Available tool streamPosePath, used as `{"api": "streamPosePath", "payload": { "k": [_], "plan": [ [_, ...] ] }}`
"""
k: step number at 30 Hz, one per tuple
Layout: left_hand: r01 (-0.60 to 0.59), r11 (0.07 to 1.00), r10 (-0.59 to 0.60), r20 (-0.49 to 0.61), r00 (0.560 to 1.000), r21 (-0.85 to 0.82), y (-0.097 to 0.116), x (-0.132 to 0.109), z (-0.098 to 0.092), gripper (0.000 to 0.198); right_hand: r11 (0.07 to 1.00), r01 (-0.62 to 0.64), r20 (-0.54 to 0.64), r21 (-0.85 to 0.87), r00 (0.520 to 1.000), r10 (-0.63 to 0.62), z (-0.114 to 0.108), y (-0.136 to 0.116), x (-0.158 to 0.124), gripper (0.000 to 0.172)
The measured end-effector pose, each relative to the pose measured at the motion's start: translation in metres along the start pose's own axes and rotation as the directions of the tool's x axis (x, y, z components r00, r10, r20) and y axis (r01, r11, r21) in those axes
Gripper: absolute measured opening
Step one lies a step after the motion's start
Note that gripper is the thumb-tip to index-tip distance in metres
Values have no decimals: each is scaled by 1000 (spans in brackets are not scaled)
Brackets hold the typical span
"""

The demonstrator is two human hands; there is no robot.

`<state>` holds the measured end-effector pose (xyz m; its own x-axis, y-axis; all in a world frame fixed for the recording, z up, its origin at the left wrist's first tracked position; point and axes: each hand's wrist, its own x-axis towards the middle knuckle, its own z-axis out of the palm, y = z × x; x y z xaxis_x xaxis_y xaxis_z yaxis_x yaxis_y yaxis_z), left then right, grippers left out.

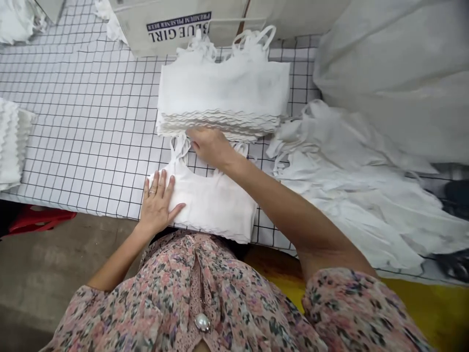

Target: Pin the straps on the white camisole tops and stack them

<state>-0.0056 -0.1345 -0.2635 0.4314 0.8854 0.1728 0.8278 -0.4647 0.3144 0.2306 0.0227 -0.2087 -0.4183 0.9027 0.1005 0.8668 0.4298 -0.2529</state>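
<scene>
A white strappy camisole top point(216, 203) lies flat at the table's near edge, its straps pointing away from me. My left hand point(157, 200) rests on its left side, palm down with fingers spread. Beyond the neckline, my right hand point(212, 145) is closed, fingertips curled beside the left shoulder strap point(179, 149). What those fingers pinch is hidden. My right forearm crosses over the right strap and covers part of it. Just behind the right hand sits a neat stack of folded white tops point(223, 88) with wavy lower edges and bunched straps.
A loose heap of white tops point(351, 186) spreads on the right, beside a large pale bag point(395, 73). A printed cardboard box point(179, 24) stands at the back. More folded white pieces point(12, 144) lie at the left edge of the checked tablecloth point(91, 112).
</scene>
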Motion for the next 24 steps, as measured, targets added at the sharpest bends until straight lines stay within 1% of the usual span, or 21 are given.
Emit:
{"api": "streamPosePath", "payload": {
  "k": [1,2,3,5,8,11,13,15,17,18,19,21,22,24],
  "plan": [
    [-4,1000,4,-4,1000,7,1,-1,0,97,1000,6,39,-15,999,-5,5,1,15,33],
    [-8,1000,8,-7,1000,15,2,-2,0,97,1000,22,51,-11,998,-21,9,1,24,29],
    [-12,1000,12,-9,1000,24,4,-2,0,97,999,43,35,10,998,-44,13,2,29,26],
    [-23,999,23,-14,1000,38,6,-4,-1,97,993,85,-60,84,995,-80,19,4,28,24],
    [-35,998,37,-34,999,52,9,-6,-2,97,972,137,-226,193,970,-92,26,5,25,24],
    [-30,997,33,-40,999,64,11,-6,-1,96,949,179,-318,258,944,-91,36,8,32,26],
    [-43,998,43,-17,999,52,11,-6,0,97,945,179,-322,275,943,-85,42,11,38,27],
    [-59,998,59,4,998,35,11,-6,-1,98,952,151,-297,267,953,-68,42,11,36,30],
    [-66,997,66,-2,998,29,12,-6,-6,98,965,102,-278,241,960,-32,32,3,16,39],
    [-70,997,71,-14,997,30,14,-6,-9,97,971,82,-277,223,961,-17,25,-6,0,47],
    [-80,996,80,-29,996,27,16,-5,-12,95,977,67,-277,203,961,-8,18,-17,-22,55],
    [-112,994,111,-44,993,2,20,-4,-18,87,985,89,-255,149,966,-48,9,-46,-72,64],
    [-125,992,124,-39,992,-20,22,-3,-20,85,988,101,-214,115,974,-75,9,-60,-97,68],
    [-127,989,127,-9,992,-71,20,-2,-20,86,993,94,-64,70,994,-90,16,-81,-143,77]
  ]
}}
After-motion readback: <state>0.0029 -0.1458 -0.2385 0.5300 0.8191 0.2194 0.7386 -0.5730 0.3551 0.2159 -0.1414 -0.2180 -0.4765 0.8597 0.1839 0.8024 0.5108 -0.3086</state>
